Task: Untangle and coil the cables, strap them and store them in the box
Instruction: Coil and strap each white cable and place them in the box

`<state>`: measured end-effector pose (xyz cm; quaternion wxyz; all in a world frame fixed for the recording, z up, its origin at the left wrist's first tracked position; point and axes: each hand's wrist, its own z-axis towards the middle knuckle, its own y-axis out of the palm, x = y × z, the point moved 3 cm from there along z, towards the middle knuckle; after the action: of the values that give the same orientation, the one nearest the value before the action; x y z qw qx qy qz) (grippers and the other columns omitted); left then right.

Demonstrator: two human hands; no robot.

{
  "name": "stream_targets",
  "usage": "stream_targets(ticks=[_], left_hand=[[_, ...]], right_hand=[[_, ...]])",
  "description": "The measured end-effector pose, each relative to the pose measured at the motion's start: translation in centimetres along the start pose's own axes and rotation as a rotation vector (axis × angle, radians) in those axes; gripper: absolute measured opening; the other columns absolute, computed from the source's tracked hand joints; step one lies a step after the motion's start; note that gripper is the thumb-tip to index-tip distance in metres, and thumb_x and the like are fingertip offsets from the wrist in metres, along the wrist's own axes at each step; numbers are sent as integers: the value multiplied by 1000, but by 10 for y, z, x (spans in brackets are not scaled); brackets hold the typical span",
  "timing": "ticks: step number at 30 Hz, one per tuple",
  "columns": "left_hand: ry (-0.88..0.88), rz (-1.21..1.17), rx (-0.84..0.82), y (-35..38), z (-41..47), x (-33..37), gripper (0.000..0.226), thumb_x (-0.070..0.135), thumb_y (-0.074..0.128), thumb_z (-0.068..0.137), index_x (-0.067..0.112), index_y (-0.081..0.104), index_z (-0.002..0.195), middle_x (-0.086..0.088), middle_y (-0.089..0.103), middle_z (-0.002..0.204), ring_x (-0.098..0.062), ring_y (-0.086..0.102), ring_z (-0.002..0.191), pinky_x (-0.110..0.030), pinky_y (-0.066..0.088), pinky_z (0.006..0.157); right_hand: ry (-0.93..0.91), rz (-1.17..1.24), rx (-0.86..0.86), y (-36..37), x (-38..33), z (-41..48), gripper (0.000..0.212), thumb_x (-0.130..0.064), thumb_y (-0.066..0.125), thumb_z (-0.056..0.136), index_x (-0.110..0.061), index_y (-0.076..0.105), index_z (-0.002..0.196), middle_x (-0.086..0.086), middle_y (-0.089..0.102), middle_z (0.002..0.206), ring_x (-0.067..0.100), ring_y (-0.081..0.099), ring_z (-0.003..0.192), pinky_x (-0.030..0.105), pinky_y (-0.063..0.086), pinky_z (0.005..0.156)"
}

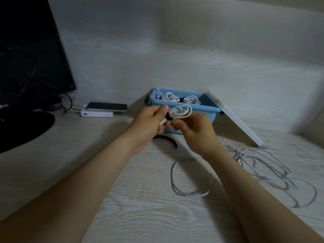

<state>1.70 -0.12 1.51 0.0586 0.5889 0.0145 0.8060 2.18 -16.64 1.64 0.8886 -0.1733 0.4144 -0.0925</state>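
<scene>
- Blue box (pixel 213 115) at the back of the desk (pixel 122 190), its lid (pixel 235 120) leaning beside it — 1 strapped bundle (pixel 180 99) already lies inside.
- Loose tangle (pixel 263 163) at the right and 1 open loop of cable (pixel 184 181) nearer: both are unstrapped.
- Left hand (pixel 149 121) pinches the coiled cable (pixel 181 112) just in front of the box; right hand (pixel 194 128) pinches the black strap (pixel 168 116) round its middle — strapping looks nearly done.
- 1 spare strap (pixel 168 138) lies on the desk below the hands.

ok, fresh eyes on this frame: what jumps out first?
Dead centre, the left hand and right hand hold a small white cable coil with a black strap round it. Just behind sits the open blue box, another strapped coil inside; loose white cables sprawl on the desk at right.
</scene>
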Motion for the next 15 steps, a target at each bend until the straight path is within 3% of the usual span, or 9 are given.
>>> stream_targets(ticks=[2,4,5,7,9,12,15], left_hand=[[-11,-22,-13,-1,1,0,30,25,51,111,9,74,103,-4,62,72,-10,48,67,-24,36,58],[0,7,-22,-3,1,3,28,26,54,110,9,76,107,-6,65,77,-13,50,70,-26,39,60],[13,25,-25,-4,0,5,28,26,54,109,8,76,110,-8,66,79,-14,50,71,-27,41,62],[40,49,-27,-5,-2,9,29,26,55,109,6,76,111,-7,67,79,-14,49,69,-28,43,63],[67,81,-20,-6,-3,11,29,25,55,109,6,76,111,-2,68,75,-14,48,67,-26,45,63],[121,174,1,-8,-3,13,27,25,57,108,7,77,102,4,63,65,-14,50,68,-24,46,64],[195,261,-15,-6,-5,15,23,23,61,106,12,79,95,3,59,67,-8,51,65,-19,46,63]], right_hand=[[-51,-168,62,-1,2,1,15,-18,74,97,-25,80,109,-8,77,97,5,66,94,23,54,85],[-71,-290,137,-3,3,1,11,-27,75,96,-32,81,104,-5,68,86,5,53,84,21,44,75],[-66,-306,160,-3,3,1,7,-31,75,96,-28,81,96,-3,63,76,9,51,75,28,43,68],[-20,-292,192,-3,1,0,30,-41,73,96,-17,77,80,2,59,60,15,50,57,40,43,58],[51,-227,179,-2,-4,-2,32,-42,71,97,-16,77,80,3,66,57,18,60,52,41,51,56],[217,167,113,3,-12,-6,9,-14,71,99,-13,80,96,7,80,81,24,78,74,38,63,68],[455,695,118,5,-11,-7,20,-3,56,102,-1,75,108,18,79,105,30,77,104,40,63,91]])
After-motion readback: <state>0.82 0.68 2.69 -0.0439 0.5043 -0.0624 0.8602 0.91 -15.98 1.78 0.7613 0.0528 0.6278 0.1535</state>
